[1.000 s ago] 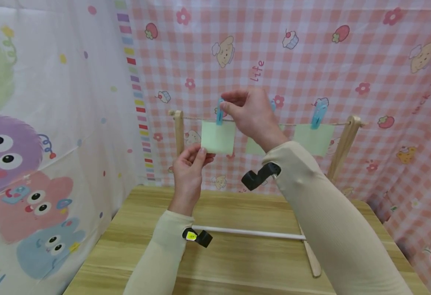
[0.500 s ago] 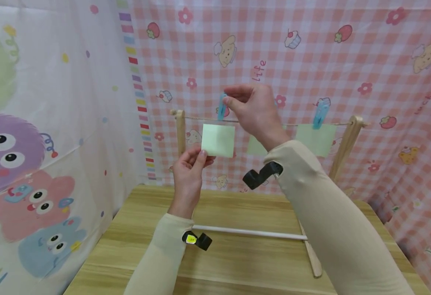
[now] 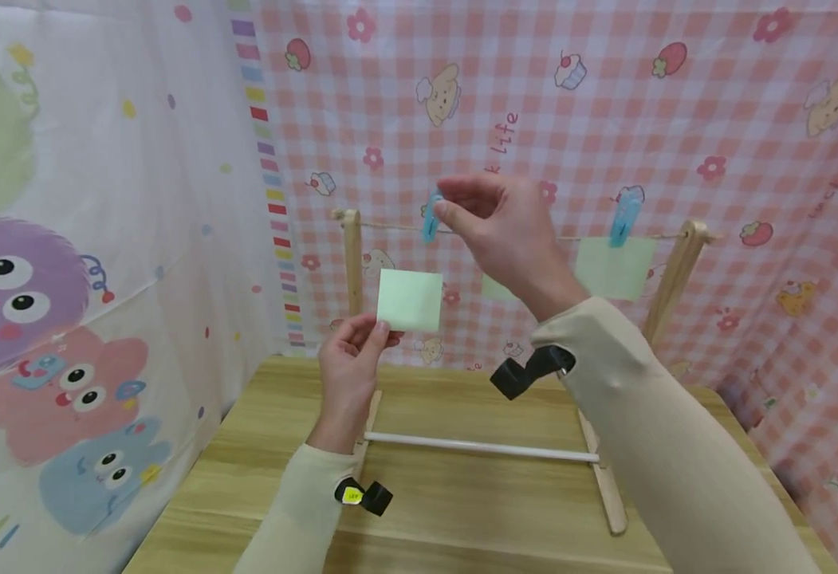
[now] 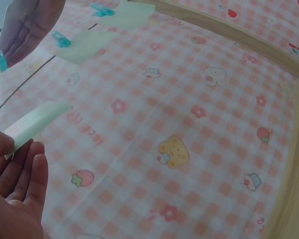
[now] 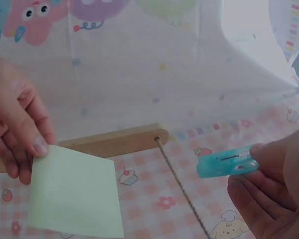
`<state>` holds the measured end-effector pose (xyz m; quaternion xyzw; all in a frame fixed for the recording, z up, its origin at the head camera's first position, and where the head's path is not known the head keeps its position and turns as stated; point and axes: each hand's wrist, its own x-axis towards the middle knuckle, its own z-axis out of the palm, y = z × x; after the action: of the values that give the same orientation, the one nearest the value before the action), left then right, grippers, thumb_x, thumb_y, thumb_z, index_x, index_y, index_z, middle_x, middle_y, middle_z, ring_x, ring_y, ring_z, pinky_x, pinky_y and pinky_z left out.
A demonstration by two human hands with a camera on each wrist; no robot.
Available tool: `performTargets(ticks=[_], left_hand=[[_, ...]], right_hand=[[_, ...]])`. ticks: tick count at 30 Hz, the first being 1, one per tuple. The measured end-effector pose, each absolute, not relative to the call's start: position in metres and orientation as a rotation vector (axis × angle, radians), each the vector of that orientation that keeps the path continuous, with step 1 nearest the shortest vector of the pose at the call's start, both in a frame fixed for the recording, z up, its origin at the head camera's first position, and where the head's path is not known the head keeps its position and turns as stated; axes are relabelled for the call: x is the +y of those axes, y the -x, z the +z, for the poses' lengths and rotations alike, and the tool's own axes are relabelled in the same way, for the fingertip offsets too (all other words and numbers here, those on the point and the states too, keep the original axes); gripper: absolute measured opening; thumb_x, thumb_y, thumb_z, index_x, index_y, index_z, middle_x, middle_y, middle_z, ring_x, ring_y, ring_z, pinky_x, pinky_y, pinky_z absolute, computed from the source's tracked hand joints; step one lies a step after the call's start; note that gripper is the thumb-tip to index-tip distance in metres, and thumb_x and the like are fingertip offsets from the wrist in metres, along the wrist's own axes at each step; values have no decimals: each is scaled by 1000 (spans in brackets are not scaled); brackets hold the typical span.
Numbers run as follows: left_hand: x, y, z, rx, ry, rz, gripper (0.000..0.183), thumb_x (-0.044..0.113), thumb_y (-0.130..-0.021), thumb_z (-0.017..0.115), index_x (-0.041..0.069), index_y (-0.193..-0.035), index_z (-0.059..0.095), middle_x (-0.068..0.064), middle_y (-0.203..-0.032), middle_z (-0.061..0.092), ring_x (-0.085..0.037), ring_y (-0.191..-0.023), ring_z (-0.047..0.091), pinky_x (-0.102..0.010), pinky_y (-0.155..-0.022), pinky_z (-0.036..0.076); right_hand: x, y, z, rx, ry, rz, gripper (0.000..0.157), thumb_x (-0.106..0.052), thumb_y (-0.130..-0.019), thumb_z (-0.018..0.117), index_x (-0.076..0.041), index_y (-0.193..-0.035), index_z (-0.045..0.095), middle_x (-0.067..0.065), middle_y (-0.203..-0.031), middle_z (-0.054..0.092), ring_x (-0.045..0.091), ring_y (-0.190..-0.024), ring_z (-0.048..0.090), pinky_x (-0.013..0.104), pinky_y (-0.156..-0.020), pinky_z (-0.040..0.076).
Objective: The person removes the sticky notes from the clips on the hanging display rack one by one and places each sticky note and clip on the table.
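My left hand (image 3: 350, 367) pinches a pale green sticky note (image 3: 410, 300) by its lower left corner, below the string (image 3: 390, 227). In the right wrist view the note (image 5: 74, 191) hangs apart from the string. My right hand (image 3: 512, 231) pinches a blue clothespin (image 3: 430, 219) between thumb and fingers near the string's left part. The right wrist view shows this clothespin (image 5: 226, 162) off to one side of the string (image 5: 182, 189). Farther right, another blue clothespin (image 3: 626, 219) holds a green note (image 3: 614, 269) on the string. A third note (image 3: 497, 288) is partly hidden behind my right wrist.
The string runs between two wooden posts, a left one (image 3: 352, 263) and a right one (image 3: 670, 279). A white rod (image 3: 483, 446) joins the stand's feet on the wooden table (image 3: 462, 510). Patterned cloth (image 3: 505, 48) hangs close behind the stand.
The sticky note in my left hand has moved down and slightly left, away from the string and clothespin. My right hand still holds the clothespin, its wrist a little lower and farther right.
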<state>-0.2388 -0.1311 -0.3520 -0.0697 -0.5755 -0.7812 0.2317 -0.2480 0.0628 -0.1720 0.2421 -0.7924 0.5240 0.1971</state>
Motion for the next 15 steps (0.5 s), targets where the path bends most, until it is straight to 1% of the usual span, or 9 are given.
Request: performTargets(ticks=[3,6,8,15], left_hand=[[-138,234,-360,-1618,175,-2143,12,-4,-104,65,-9,-115,68,4,-94,78,-10,-83,77,-25,-85,64],[-143,226,-369,-1648,155,-2153,10,-5,-103,65,-8,-113,68,5,-91,78,-10,-82,76,-24,-84,64],[-147,220,-375,-1667,143,-2154,10,-5,-102,66,-9,-112,67,5,-89,77,-10,-81,76,-24,-84,64],[-158,199,-400,-1786,65,-2135,7,-4,-102,68,-5,-109,68,6,-86,78,-10,-80,75,-24,-85,64]], right_hand=[[67,240,-181,-2249,-713,1467,30,-19,-104,75,-10,-132,77,7,-128,79,19,-109,77,30,-95,62],[74,234,-191,-2251,-747,1484,31,-19,-103,75,-9,-133,76,8,-128,79,20,-109,77,25,-93,62],[79,230,-198,-2257,-756,1498,32,-18,-103,76,-8,-133,75,8,-126,80,18,-108,77,22,-92,61],[97,214,-219,-2249,-741,1505,30,-18,-101,78,-8,-130,77,9,-122,80,10,-100,77,19,-87,62]])
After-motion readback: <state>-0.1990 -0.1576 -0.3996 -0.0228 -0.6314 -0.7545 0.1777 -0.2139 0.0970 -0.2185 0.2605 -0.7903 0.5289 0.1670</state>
